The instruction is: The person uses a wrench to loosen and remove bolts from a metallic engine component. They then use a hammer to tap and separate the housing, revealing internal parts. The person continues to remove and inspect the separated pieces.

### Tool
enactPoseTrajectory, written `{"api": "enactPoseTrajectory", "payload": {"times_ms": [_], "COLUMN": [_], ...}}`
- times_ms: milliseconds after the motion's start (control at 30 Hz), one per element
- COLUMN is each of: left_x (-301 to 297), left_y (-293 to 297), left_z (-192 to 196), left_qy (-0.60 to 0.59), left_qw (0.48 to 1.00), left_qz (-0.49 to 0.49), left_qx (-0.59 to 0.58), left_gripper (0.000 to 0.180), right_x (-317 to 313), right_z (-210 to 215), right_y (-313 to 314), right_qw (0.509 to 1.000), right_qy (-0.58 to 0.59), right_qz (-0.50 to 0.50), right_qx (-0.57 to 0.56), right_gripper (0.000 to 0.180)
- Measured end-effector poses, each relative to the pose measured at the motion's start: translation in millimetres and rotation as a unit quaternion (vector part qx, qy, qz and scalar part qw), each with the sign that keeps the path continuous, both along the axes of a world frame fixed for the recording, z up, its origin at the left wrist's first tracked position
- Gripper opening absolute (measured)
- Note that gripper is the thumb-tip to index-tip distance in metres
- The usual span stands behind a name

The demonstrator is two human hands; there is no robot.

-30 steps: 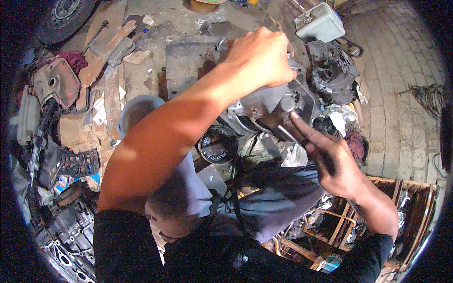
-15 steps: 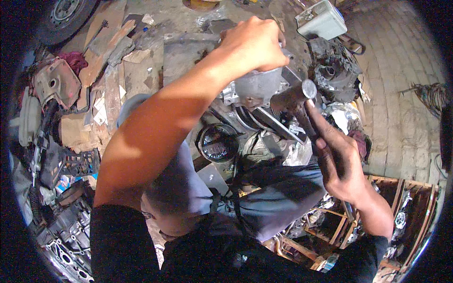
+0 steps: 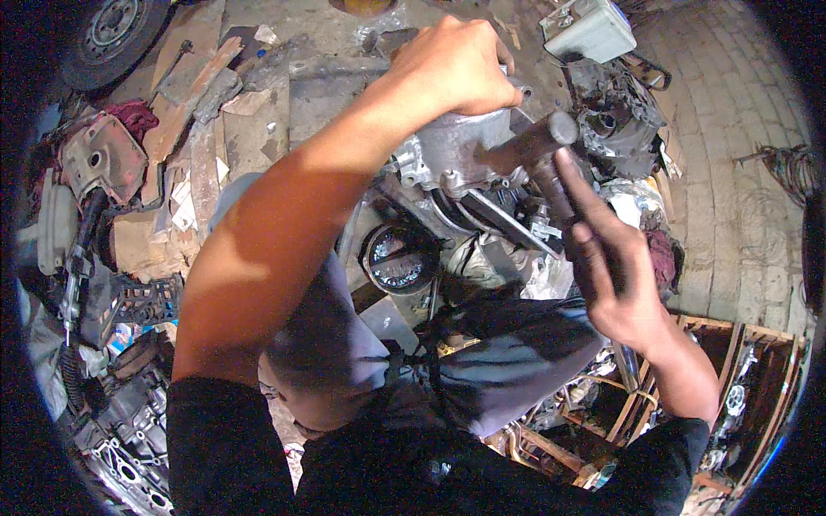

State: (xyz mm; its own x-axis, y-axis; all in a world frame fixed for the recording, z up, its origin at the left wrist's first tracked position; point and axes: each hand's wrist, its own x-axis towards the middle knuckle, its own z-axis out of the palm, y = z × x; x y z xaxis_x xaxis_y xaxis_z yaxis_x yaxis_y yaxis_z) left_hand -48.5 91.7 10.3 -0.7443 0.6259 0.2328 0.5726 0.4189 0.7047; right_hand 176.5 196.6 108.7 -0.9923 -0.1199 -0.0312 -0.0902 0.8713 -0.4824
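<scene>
My right hand point(image 3: 615, 275) is closed around the handle of a hammer, the index finger stretched along it towards the head. The dark, cylindrical hammer head point(image 3: 527, 144) overlaps the near right side of a grey cast-metal housing point(image 3: 456, 146); I cannot tell whether they touch. Over the housing's far top, my left hand point(image 3: 460, 64) is bent down with its fingers curled. Those fingertips are hidden behind the hand, and so is whatever they grip. Just under the housing lie a flat metal bar point(image 3: 508, 222) and dark round parts.
A round pan of dark, shiny liquid point(image 3: 400, 258) stands between my legs. A greasy metal assembly point(image 3: 611, 112) and a pale plastic box point(image 3: 589, 30) lie at the far right. Wooden trays of parts point(image 3: 619, 404) are at the near right, a wheel point(image 3: 112, 30) at the far left.
The hammer head has risen slightly away from me, its round face higher in view. More of the housing's side shows. My left hand has shifted slightly up and left in the picture.
</scene>
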Motion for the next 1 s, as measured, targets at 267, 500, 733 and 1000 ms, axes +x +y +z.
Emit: {"api": "enactPoseTrajectory", "payload": {"times_ms": [267,500,733,1000], "left_x": [-8,-8,-8,-11], "left_y": [0,-4,1,2], "left_z": [-4,-3,1,-3], "left_qy": [0.011,0.003,-0.006,-0.007], "left_qw": [1.0,1.0,1.0,1.0], "left_qz": [-0.001,-0.006,-0.012,-0.011], "left_qx": [-0.005,0.001,-0.003,0.002], "left_gripper": [0.052,0.053,0.053,0.053], "right_x": [-6,-5,4,1], "right_z": [16,9,-1,0], "right_y": [-8,-1,-4,-3], "right_qw": [0.997,0.978,0.988,0.998], "right_qy": [-0.059,-0.199,-0.148,-0.05], "right_qz": [-0.028,-0.048,-0.041,-0.032], "right_qx": [-0.036,-0.037,0.014,-0.017], "right_gripper": [0.056,0.055,0.053,0.053]}}
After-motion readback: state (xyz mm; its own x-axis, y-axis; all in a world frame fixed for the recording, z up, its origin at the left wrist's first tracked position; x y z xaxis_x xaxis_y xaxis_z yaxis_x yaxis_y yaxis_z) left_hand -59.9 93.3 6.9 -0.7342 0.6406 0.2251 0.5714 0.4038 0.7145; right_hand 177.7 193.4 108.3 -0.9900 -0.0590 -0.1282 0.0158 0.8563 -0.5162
